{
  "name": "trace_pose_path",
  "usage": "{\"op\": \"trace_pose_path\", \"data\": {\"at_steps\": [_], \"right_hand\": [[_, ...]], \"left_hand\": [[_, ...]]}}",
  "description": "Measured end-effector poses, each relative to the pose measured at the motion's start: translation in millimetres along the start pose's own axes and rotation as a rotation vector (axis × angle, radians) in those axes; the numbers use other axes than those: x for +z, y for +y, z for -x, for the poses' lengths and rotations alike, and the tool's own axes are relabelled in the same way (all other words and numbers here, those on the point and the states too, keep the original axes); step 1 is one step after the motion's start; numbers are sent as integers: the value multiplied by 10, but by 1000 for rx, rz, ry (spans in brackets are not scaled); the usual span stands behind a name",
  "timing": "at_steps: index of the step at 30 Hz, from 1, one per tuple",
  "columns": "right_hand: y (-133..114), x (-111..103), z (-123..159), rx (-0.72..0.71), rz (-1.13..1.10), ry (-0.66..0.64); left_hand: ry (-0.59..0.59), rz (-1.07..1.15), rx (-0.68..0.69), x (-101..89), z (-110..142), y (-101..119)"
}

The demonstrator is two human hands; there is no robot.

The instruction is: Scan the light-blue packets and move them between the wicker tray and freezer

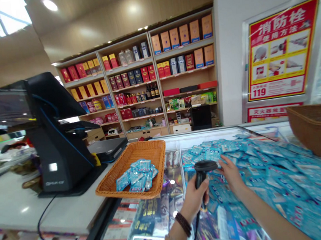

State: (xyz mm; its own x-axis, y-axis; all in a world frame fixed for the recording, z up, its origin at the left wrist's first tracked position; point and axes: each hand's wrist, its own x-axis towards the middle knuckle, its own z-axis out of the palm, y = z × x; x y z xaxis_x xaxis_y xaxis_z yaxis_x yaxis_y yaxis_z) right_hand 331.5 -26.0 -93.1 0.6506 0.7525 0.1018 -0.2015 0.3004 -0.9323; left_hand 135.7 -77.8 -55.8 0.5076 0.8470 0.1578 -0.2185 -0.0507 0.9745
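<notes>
My left hand (195, 196) is wrapped around the handle of a black barcode scanner (202, 171), its head pointing right. Close beside that head, my right hand (231, 171) has bent fingers against a small blue packet (214, 153) at the edge of the heap; the scanner and fingers partly hide the grip. Many such packets (272, 173) lie spread over the glass counter to the right. An orange wicker basket (104, 187) on the left holds a small pile of blue packets (140, 173).
A black checkout terminal (62, 145) stands on the white counter (11, 204) at left. A brown wicker basket (316, 130) is at the right edge. The scanner's cable (195, 229) hangs toward me. Shelves (134, 84) with boxed goods line the back wall.
</notes>
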Motion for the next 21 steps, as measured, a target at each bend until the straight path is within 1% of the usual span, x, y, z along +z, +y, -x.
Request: {"op": "trace_pose_path", "data": {"at_steps": [7, 15, 18, 21], "right_hand": [[-63, 16, 76, 47, 1, 11], [-109, -6, 115, 19, 9, 3], [-109, 11, 88, 16, 7, 8], [-88, 90, -1, 49, 16, 28]], "left_hand": [[9, 24, -8, -23, -17, -38], [-1, 65, -20, 31, 28, 6], [53, 69, -4, 6, 19, 46], [148, 63, 43, -127, -1, 148]]}}
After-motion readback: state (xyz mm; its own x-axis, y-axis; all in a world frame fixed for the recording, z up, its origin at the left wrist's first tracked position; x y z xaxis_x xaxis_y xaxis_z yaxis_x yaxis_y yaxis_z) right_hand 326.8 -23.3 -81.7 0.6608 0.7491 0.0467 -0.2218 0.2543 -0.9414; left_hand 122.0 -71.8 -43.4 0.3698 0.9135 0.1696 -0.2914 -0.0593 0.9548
